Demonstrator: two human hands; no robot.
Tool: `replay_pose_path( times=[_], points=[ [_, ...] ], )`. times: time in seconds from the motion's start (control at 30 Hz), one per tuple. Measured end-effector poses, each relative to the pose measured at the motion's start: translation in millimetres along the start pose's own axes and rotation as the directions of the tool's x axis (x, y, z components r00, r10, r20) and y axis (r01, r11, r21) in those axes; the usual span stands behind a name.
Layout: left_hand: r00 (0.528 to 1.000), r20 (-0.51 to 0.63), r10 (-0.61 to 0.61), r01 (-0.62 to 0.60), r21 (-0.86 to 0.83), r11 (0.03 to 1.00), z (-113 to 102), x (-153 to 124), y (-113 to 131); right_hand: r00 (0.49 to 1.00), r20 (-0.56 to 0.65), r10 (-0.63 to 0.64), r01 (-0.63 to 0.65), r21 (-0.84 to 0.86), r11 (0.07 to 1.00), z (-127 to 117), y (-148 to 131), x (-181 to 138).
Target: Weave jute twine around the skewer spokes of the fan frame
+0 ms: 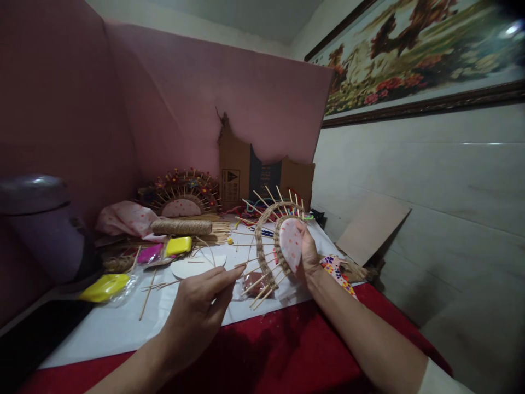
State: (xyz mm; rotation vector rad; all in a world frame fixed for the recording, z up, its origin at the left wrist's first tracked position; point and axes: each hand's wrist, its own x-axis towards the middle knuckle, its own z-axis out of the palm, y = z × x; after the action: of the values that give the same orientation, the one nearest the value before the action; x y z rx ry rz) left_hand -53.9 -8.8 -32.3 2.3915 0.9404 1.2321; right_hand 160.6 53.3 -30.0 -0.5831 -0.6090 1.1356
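Observation:
My right hand (308,254) grips a half-round woven piece by its flat base, a half disc covered in pink-patterned cloth (290,245). Thin wooden sticks fan outward from the disc, with bands of brown twine (262,241) woven through them. My left hand (205,306) is beside the stick ends on the left, thumb and index finger pinched together on a thin strand of twine (248,254). The exact grip is partly hidden behind the fingers. Behind the left hand lies a roll of twine (181,227), with a loose strand curving down from it.
At the back stands a similar fan piece with colourful flowers (180,200), near torn cardboard (235,169). Yellow packets (178,246), a magenta packet (150,253), a white half disc (192,266) and loose sticks (147,295) lie leftward. A purple tumbler (45,235) stands far left.

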Motion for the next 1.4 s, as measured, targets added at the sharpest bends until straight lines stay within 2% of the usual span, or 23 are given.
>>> replay_pose_path(
  times=[0.07,0.2,0.3,0.63,0.9,0.97,1.03,1.1,1.23,1.3,1.4],
  points=[
    [0.999,0.03,0.012,-0.012,-0.009,1.0,2,1,-1,0.999,-0.014,0.05,-0.049,0.018,0.999,-1,1,-1],
    [0.996,0.056,-0.071,0.075,-0.079,0.994,3,4,0,0.985,-0.035,0.171,-0.167,0.092,0.982,-4,5,1],
    [0.993,0.093,-0.074,0.082,-0.079,0.994,4,4,2,0.988,-0.023,0.15,-0.146,0.117,0.982,-5,8,2],
    [0.989,0.121,0.08,-0.078,-0.023,0.997,10,2,-3,0.983,-0.014,0.184,-0.181,0.12,0.976,-2,13,-5],
    [0.999,0.042,0.032,-0.039,0.185,0.982,7,2,3,0.989,-0.037,0.145,-0.143,0.058,0.988,-1,12,-4],
    [0.999,0.031,0.018,-0.023,0.182,0.983,5,3,6,0.991,-0.036,0.129,-0.128,0.039,0.991,-2,12,-4],
    [0.999,0.031,-0.038,0.035,0.09,0.995,5,3,7,0.991,-0.044,0.122,-0.12,0.046,0.992,-2,12,-3],
    [0.989,0.075,-0.126,0.132,-0.074,0.989,6,2,8,0.99,-0.06,0.126,-0.122,0.067,0.99,-3,11,-2],
    [0.932,0.254,-0.258,0.346,-0.417,0.84,8,2,13,0.986,-0.08,0.145,-0.136,0.109,0.985,-5,10,0],
    [0.91,0.298,-0.288,0.405,-0.49,0.772,8,3,16,0.982,-0.087,0.168,-0.157,0.127,0.979,-6,9,2],
    [0.9,0.272,-0.34,0.434,-0.497,0.751,7,5,21,0.979,-0.08,0.187,-0.173,0.16,0.972,-7,7,3]
  ],
)
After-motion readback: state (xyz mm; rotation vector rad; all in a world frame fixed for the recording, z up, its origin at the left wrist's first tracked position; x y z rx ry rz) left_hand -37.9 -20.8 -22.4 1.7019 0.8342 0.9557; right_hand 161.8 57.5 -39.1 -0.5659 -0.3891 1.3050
